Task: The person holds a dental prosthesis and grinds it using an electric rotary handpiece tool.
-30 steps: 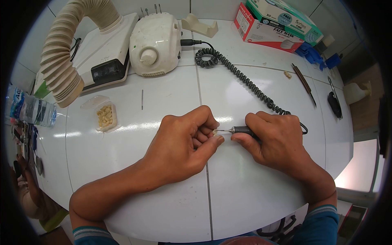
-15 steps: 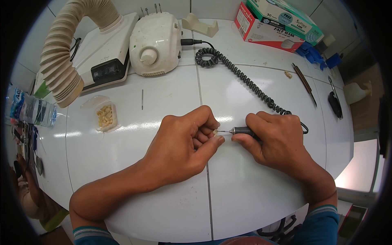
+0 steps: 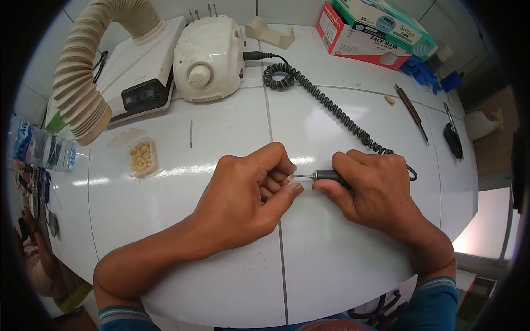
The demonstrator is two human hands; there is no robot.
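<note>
Left hand: thumb and fingers were pinched together on a small pale piece, held over the white table.
Right hand: it was wrapped firmly round a dark handpiece.
Thin bit: it pointed leftward at the pale piece; whether they truly touched could not be told.
Step in hand: probably working the piece's surface with the bit.
Next move: it seemed to call for a steady pinch, light pressure and fingertips clear of the bit.
Pale piece: it looked tiny and off-white, partly hidden by fingers, its detail too small to read.
</note>
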